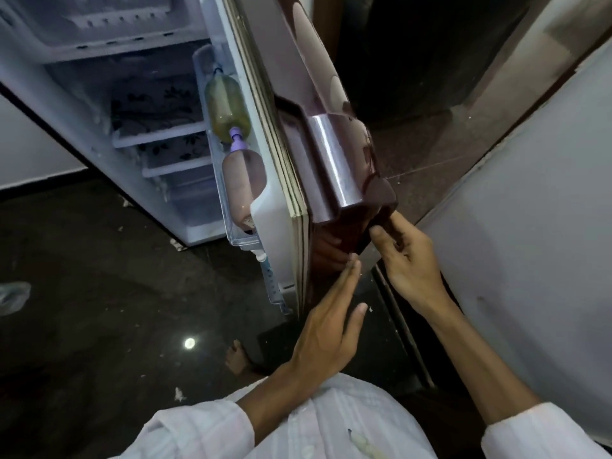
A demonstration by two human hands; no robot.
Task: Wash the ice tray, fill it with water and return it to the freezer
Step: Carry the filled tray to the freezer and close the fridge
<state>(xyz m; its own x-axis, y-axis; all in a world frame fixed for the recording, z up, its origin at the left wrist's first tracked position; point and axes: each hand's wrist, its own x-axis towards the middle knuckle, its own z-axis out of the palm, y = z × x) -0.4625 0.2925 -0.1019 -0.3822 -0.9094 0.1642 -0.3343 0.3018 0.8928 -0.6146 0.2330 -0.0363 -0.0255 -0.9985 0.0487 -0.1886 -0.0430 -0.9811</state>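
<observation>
The fridge door (pixel 318 94) stands open, dark maroon outside with a silver handle (pixel 334 157). My right hand (pixel 407 260) curls its fingers round the lower edge of that handle recess. My left hand (pixel 331 313) is flat with straight fingers, its fingertips touching the door's outer face below the handle. The freezer compartment (pixel 99 24) shows at the top left of the fridge interior, frosted and pale. No ice tray is in view.
Two bottles (pixel 228 107) (pixel 243 190) stand in the door's inner rack. Patterned shelves (pixel 159 127) fill the fridge body. A grey wall (pixel 546 210) runs close on the right. The floor (pixel 99 309) is dark with scattered white specks; my foot (pixel 236 359) stands below the door.
</observation>
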